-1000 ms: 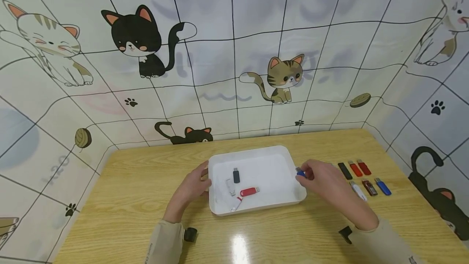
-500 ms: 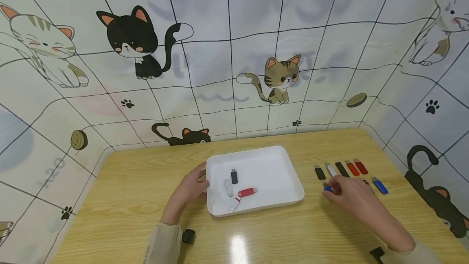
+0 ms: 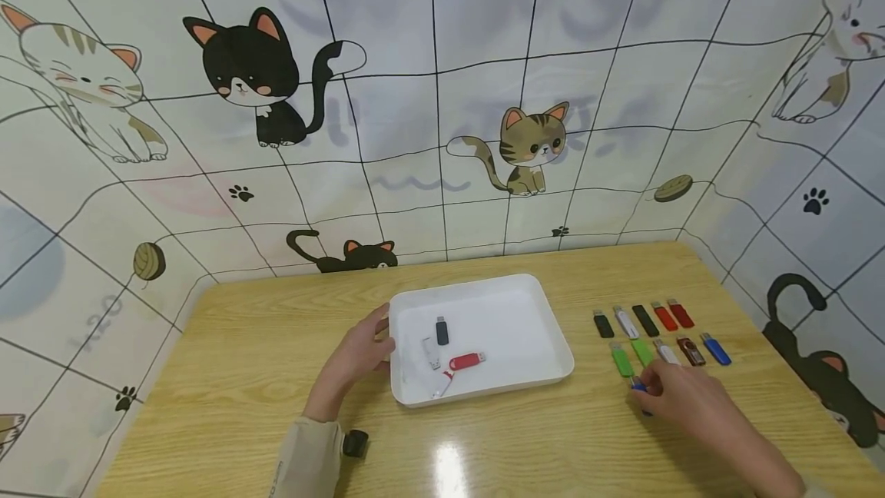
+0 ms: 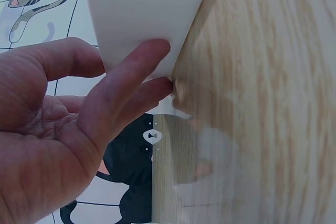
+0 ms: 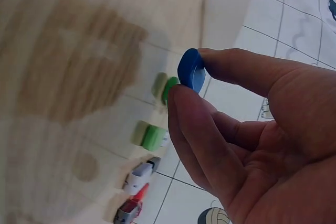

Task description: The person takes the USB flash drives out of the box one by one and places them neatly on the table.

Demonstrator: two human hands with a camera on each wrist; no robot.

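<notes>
My right hand [image 3: 681,398] pinches a blue USB stick [image 5: 190,70] between thumb and fingertips, low over the table just in front of a green USB stick [image 3: 621,360]. At the left end of a white tray [image 3: 512,329], my left hand [image 3: 356,352] grips the wall, its thumb at the rim and fingers against the outer side [image 4: 149,14]. Inside the tray lie a dark USB stick [image 3: 442,331], a red one [image 3: 467,361], a clear one [image 3: 432,353] and a small red-and-clear one [image 3: 444,383].
Right of the tray, USB sticks stand in rows: black [image 3: 603,324], white [image 3: 625,323], dark green [image 3: 645,320], orange-red [image 3: 665,317] and dark red [image 3: 681,314] behind; green, white, brown-red [image 3: 691,352] and blue [image 3: 716,350] in front. Cat-patterned sheeting [image 3: 415,114] surrounds the wooden table [image 3: 290,329].
My right hand has carried the blue USB stick from beside the tray's right edge rightward, then nearer the front, past the green sticks. The left hand stays on the tray.
</notes>
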